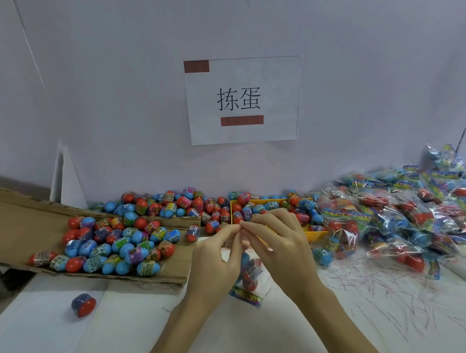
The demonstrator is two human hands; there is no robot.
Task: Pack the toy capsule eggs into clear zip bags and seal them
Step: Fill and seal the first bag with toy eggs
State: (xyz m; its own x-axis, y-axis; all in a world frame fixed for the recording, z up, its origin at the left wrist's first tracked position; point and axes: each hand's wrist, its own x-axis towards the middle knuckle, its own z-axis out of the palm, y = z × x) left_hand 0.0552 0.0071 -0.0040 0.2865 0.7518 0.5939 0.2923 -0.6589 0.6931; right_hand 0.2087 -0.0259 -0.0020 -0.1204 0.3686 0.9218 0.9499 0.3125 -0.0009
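While both hands meet above the table (260, 335), the left hand (217, 259) and the right hand (280, 243) each pinch the top edge of a clear bag (251, 279) between thumb and fingertips, the fingertips of the two hands touching or nearly so at the middle of that edge. The bag hangs down between the palms, with red and blue eggs inside it and a bright printed strip along its lower end, which lies on or just above the white tabletop; whether its seal is closed I cannot tell. Left of the hands, a flattened cardboard sheet (20, 225) slopes across the table and carries a heap of loose eggs (114, 245), each half red and half blue with a printed band round the waist. One stray egg (83, 304) lies alone on the table near the left front, well apart from the heap. Behind the hands stands a yellow tray (316, 235), also holding eggs, and more eggs lie along the wall between tray and cardboard. To the right, a big pile of filled bags (404, 217) spreads across the table, with one loose egg (322, 255) just beside its near edge. On the wall above hangs a paper sign (243, 99) with two printed characters and two brown patches.
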